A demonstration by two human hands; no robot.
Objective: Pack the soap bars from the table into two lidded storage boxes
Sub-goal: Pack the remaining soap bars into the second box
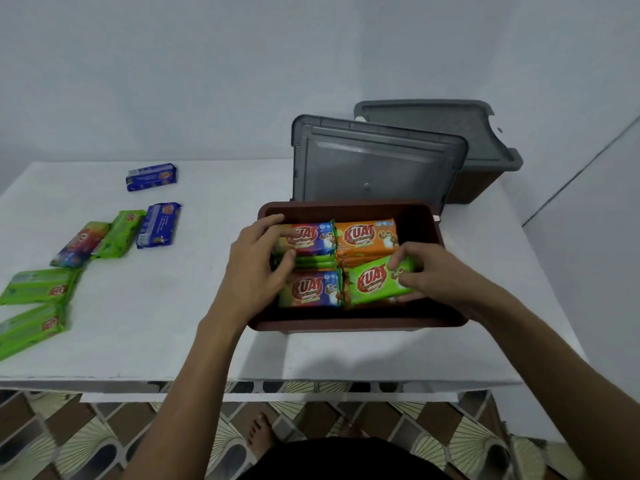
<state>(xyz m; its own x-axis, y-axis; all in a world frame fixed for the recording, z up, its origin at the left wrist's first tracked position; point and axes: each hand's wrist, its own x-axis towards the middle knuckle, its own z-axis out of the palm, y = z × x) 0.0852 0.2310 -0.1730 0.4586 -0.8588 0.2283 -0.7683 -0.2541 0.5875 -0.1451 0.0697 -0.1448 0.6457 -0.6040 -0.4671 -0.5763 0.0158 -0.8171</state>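
An open brown storage box (pixel 360 322) stands in front of me on the white table (pixel 156 306). Several soap bars lie packed inside it. My right hand (pixel 429 275) grips a green soap bar (pixel 375 280), tilted over the box's front right. At the box's left side my left hand (pixel 256 265) reaches in, its fingers and thumb closed round the multicoloured soap bar (pixel 310 235) at the back left. Loose on the table's left lie two blue soap bars (pixel 151 177) (pixel 158 225), several green ones (pixel 36 285) and a multicoloured one (pixel 80 244).
The box's grey lid (pixel 377 164) leans upright behind it. A second brown box (pixel 478 183) with a grey lid (pixel 429 128) on it stands at the back right, by the wall. The table's front edge runs just below the open box. Patterned floor tiles lie below.
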